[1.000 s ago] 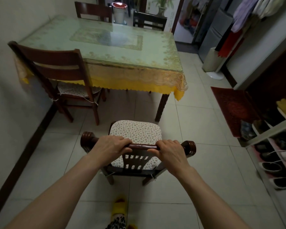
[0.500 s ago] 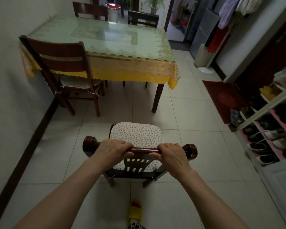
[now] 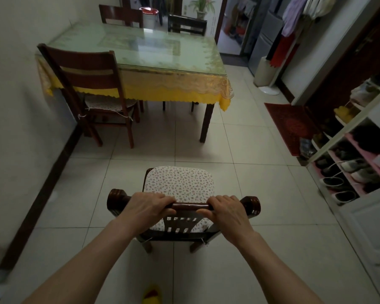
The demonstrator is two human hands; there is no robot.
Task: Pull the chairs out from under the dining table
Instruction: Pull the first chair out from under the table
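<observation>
Both hands on top rail of near chair (image 3: 179,183): left hand (image 3: 146,207) and right hand (image 3: 227,210) each wrapped around it. Chair stands on open floor, well apart from dining table (image 3: 140,51). Step in hand: first chair out. Second chair (image 3: 90,84) sits tucked at near-left edge; next move likely: release, step to it, grip its backrest.

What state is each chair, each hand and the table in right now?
Held chair: clear of the table, out on the tiled floor.
Left hand: closed on its top rail.
Right hand: closed on the same rail.
Left chair: seat partly under the table.
Two far chairs: at the far edge.
Dining table: bare glass top.
</observation>
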